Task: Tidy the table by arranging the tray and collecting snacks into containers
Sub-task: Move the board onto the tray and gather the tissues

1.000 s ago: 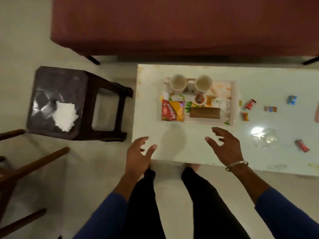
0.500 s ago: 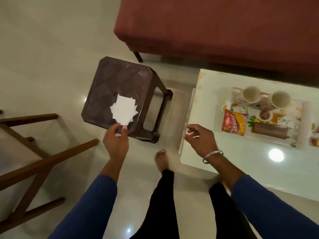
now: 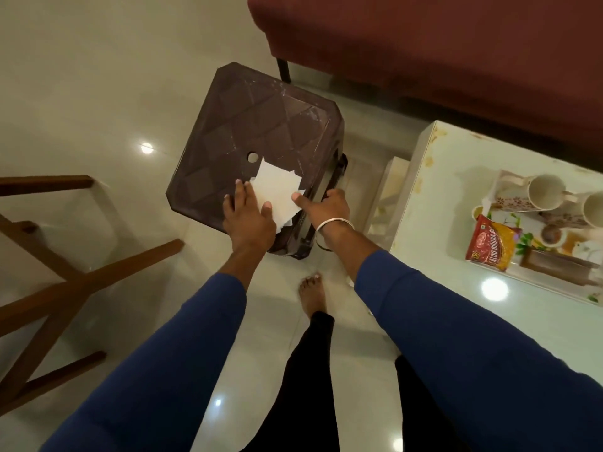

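Both hands' fingers (image 3: 235,190) spread — touching napkins (image 3: 278,194) on stool (image 3: 261,125).

Two mugs (image 3: 545,192), one stool (image 3: 261,132)

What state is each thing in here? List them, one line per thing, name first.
Napkins: loose stack on the stool, both hands on it.
Stool: upright.
Left hand: flat on the napkins.
Right hand: thumb on the napkins.
Mugs: on their sides, empty.
Snack packet: flat on the tray.

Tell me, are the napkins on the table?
No, the napkins lie on the brown stool, between both hands, beside the table.
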